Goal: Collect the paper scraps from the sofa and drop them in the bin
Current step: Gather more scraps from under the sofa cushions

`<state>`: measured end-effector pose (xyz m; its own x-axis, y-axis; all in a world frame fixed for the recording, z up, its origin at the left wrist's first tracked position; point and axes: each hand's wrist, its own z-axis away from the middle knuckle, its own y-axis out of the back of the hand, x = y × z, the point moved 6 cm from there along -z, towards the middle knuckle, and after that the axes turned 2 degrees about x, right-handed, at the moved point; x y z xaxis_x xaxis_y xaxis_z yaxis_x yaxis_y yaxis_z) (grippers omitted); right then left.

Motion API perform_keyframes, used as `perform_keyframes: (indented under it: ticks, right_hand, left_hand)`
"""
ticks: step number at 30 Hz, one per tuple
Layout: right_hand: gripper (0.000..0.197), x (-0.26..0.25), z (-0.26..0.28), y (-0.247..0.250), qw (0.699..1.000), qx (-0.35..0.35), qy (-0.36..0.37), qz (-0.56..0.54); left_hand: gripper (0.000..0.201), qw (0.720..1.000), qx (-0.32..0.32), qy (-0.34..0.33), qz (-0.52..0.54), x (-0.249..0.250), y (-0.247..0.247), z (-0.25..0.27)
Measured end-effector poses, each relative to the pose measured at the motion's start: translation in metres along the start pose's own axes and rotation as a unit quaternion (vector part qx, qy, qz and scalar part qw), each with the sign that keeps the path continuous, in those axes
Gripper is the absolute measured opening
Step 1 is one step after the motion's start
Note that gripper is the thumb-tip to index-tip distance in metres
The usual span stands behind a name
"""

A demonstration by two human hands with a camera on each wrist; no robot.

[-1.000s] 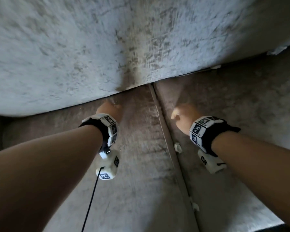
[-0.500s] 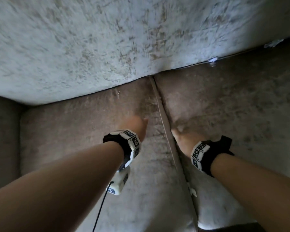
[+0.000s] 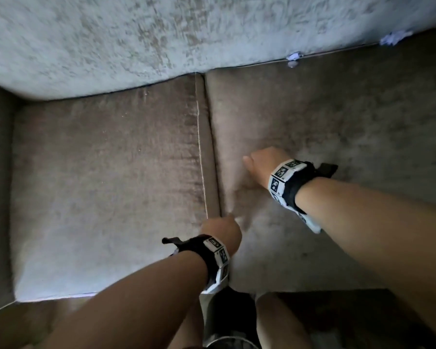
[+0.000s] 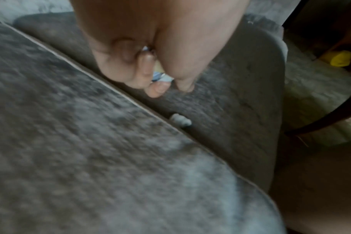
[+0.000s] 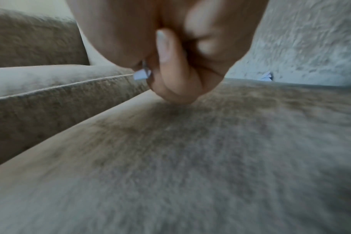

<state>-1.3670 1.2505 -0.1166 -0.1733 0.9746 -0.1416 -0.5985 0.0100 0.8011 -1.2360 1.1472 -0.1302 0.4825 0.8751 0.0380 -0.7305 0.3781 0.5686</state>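
I am leaning over the sofa [image 3: 106,172]. My left hand [image 3: 222,231] is sitting low by the gap between the 2 seat cushions. Its grip is curled tight around little bits of white paper [image 4: 160,77], and I am seeing them poke out between my fingers [image 4: 148,66]. Another small paper scrap [image 4: 180,119] is lying in that gap, just past my fingertips, at about 5 o'clock from them in the left wrist view.

My right hand [image 3: 264,165] is over the right seat cushion, at about 1 o'clock from my left hand. Its grip is also curled shut, and a white paper corner [image 5: 141,76] is peeking out beside my bent finger [image 5: 170,63].

2 more scraps are waiting far back where the seat meets the backrest: a small one [image 3: 293,57] at about 12 o'clock from my right hand, and a bigger one [image 3: 394,39] at about 1 o'clock.
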Motion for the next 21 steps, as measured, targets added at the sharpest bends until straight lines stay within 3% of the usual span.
perform_keyframes:
  ticks: [2, 5, 10, 12, 17, 21]
  right_hand:
    - [0.049, 0.013, 0.007, 0.001, 1.000, 0.015, -0.010, -0.020]
    - [0.048, 0.014, 0.014, -0.008, 0.999, 0.017, -0.008, -0.028]
    - [0.052, 0.015, 0.014, -0.018, 0.997, 0.060, -0.015, -0.034]
    - [0.040, 0.015, 0.011, -0.019, 0.999, 0.040, 0.004, -0.013]
    - [0.038, 0.018, 0.006, -0.006, 1.000, -0.025, -0.009, -0.006]
    - [0.030, 0.041, 0.000, 0.021, 0.997, -0.065, -0.027, 0.029]
  left_hand:
    - [0.048, 0.999, 0.007, 0.041, 0.012, 0.005, -0.009, 0.000]
    - [0.037, 0.997, 0.001, 0.079, -0.023, 0.007, -0.026, -0.001]
    - [0.031, 0.995, -0.024, 0.045, -0.086, 0.014, -0.046, -0.017]
    - [0.029, 0.998, -0.005, 0.028, -0.060, 0.013, -0.046, -0.016]
    - [0.031, 0.999, -0.016, 0.035, -0.021, 0.008, -0.031, -0.010]
    - [0.031, 0.991, -0.015, 0.116, 0.068, -0.022, 0.024, -0.022]
